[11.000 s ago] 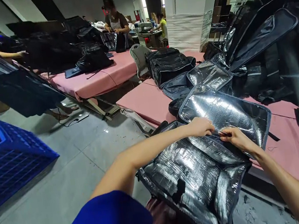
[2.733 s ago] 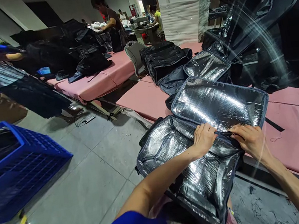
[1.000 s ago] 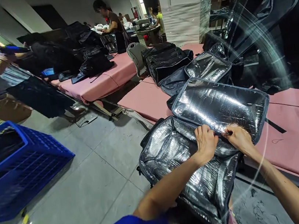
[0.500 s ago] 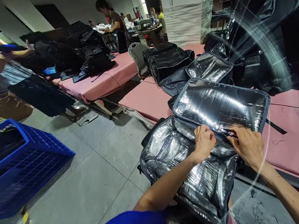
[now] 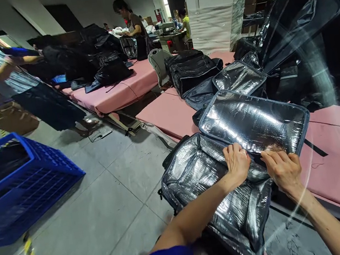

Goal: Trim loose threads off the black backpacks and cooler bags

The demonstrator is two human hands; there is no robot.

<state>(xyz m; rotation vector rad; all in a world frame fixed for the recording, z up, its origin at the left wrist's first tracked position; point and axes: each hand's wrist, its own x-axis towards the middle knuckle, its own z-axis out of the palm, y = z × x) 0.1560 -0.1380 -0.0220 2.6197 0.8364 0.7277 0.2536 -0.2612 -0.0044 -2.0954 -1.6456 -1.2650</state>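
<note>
An insulated bag [image 5: 195,174] with silver foil lining lies open in front of me, its body hanging at the table's near edge. Its foil-lined lid [image 5: 251,122] is folded back onto the pink table. My left hand [image 5: 237,162] is closed on the seam where lid and body join, fingertips pinching the dark edging. Just to the right, my right hand [image 5: 283,168] has its fingers curled over the same edge, closed on it. What lies under the right fingers is hidden.
More black bags [image 5: 193,71] and another foil-lined lid [image 5: 238,76] lie farther along the pink table [image 5: 337,171]. Dark bags are heaped at the right [image 5: 309,40]. A blue crate [image 5: 52,169] stands on the floor at left. Co-workers [image 5: 20,76] stand beyond.
My right fingers have closed down over the seam, covering a small dark shiny item seen at their tips before. The left hand stays on the seam, shifted slightly.
</note>
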